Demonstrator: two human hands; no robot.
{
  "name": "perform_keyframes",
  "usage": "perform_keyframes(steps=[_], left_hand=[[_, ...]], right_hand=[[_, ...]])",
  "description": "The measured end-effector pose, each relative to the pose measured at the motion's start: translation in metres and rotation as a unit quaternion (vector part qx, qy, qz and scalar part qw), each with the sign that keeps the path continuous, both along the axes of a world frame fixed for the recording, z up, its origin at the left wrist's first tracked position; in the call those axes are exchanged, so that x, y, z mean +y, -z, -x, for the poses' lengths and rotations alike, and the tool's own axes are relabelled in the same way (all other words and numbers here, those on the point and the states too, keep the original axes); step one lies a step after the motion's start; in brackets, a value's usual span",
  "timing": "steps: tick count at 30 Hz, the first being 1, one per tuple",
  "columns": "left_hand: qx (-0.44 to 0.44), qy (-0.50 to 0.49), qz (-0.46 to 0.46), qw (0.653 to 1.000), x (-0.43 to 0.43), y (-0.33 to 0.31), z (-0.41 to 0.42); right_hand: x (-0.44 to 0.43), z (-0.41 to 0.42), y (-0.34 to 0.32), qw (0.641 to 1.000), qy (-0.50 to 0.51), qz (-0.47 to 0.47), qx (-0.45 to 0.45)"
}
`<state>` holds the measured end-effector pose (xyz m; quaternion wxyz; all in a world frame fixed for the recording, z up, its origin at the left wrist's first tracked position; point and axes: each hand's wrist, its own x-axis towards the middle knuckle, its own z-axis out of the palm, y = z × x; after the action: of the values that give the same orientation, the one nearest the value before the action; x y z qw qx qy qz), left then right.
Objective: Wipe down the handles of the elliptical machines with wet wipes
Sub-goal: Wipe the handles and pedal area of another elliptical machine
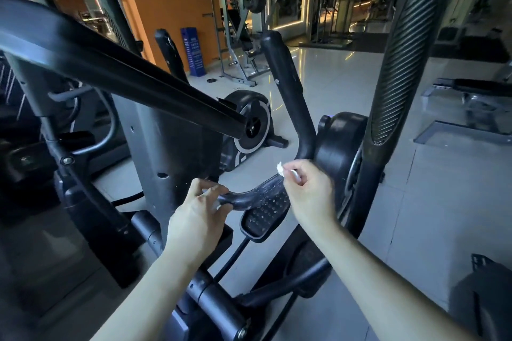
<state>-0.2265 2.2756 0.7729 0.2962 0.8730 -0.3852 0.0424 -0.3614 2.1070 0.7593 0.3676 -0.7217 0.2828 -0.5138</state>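
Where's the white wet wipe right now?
White wet wipe: centre of head view, pinched in the right hand, just above the curved black handle.

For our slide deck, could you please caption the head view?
Left hand grips the curved handle; right hand pinches a white wipe above it.

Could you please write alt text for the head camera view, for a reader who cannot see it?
A person's right hand pinches a white wet wipe at a curved black elliptical handle, while the left hand grips the handle's end. Dim gym with weight machines behind.
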Motion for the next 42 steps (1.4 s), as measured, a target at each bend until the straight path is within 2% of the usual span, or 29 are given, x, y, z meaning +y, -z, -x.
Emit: perform_keyframes(steps=[4, 7, 10, 12, 19, 28, 33, 40, 42], left_hand=[[-0.025, 0.023, -0.038, 0.999, 0.003, -0.007, -0.003], [-0.082, 0.065, -0.096, 0.99, 0.003, -0.015, -0.011], [-0.121, 0.115, -0.131, 0.977, 0.001, -0.024, -0.023], [-0.131, 0.155, -0.145, 0.968, -0.004, -0.032, -0.028], [-0.143, 0.262, -0.116, 0.947, -0.015, -0.035, -0.034], [-0.097, 0.254, -0.124, 0.954, -0.024, -0.042, -0.038], [-0.084, 0.231, -0.118, 0.962, -0.026, -0.036, -0.037], [-0.055, 0.218, -0.1, 0.969, -0.021, -0.032, -0.032], [-0.054, 0.217, -0.097, 0.97, -0.021, -0.031, -0.033]], right_hand=[[0.048, -0.008, 0.017, 0.996, -0.049, 0.062, 0.042], [0.067, -0.017, 0.02, 0.998, -0.053, -0.006, 0.036], [0.077, -0.021, 0.011, 0.996, 0.014, -0.087, 0.025], [0.082, -0.022, 0.005, 0.992, 0.066, -0.106, 0.007], [0.096, -0.031, -0.002, 0.981, 0.174, -0.047, 0.072], [0.087, -0.029, 0.002, 0.981, 0.167, -0.043, 0.088], [0.043, -0.013, -0.006, 0.978, 0.182, -0.058, 0.088], [0.003, -0.013, -0.031, 0.966, 0.224, -0.031, 0.126], [0.002, -0.013, -0.026, 0.965, 0.21, -0.034, 0.154]])
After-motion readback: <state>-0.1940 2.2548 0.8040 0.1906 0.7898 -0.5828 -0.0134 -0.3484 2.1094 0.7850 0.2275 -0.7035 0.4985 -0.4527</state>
